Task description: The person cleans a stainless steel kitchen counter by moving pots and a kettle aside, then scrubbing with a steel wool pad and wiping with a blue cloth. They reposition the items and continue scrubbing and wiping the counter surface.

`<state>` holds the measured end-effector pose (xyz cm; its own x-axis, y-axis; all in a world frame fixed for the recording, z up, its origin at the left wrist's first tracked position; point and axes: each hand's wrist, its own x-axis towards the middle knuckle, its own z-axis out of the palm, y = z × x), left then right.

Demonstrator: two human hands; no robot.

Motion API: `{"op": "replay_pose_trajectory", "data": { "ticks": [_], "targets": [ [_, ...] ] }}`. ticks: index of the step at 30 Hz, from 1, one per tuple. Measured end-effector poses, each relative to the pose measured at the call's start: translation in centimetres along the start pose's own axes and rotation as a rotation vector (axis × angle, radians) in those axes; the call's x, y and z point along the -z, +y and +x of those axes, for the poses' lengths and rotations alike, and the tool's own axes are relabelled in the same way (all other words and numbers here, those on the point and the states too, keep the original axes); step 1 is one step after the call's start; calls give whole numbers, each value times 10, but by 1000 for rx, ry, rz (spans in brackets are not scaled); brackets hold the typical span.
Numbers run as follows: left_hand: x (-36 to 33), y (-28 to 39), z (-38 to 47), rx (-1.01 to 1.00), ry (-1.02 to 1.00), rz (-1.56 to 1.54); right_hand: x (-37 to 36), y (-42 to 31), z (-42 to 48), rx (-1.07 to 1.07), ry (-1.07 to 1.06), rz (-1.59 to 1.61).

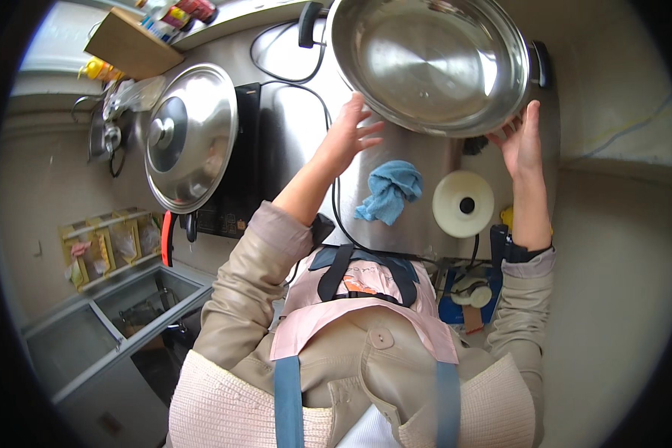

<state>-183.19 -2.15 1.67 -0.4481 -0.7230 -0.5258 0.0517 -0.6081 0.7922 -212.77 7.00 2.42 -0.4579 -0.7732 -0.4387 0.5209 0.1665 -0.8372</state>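
A large stainless steel pot point(431, 61) with black side handles is at the top of the view, on or just above the steel counter point(308, 140). My left hand point(350, 134) is beside its lower left rim, fingers spread and holding nothing. At the lower right of the pot is my right hand point(518, 137), fingers apart; some fingertips are partly hidden near the rim, and whether they touch it I cannot tell. A crumpled blue cloth point(392, 190) lies between my forearms. Right of the cloth sits a round cream-coloured object point(463, 204) with a black centre.
To the left, a domed steel lid point(193, 140) covers a pan on a black induction cooktop point(246, 157). A black cable point(331, 168) crosses the counter. Bottles point(182, 14) and a cardboard box point(134, 43) stand at the upper left. A glass-topped chest point(117, 330) is at lower left.
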Motion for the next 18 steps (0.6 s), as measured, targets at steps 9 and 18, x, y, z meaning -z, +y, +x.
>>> {"op": "replay_pose_trajectory", "data": {
  "ticks": [9,18],
  "targets": [
    [-25,21,23,27,-55,-154,-15,4,18,-43,50,-96],
    [38,26,-8,-24,126,-91,-75,38,-18,-20,7,-74]
  ]
}}
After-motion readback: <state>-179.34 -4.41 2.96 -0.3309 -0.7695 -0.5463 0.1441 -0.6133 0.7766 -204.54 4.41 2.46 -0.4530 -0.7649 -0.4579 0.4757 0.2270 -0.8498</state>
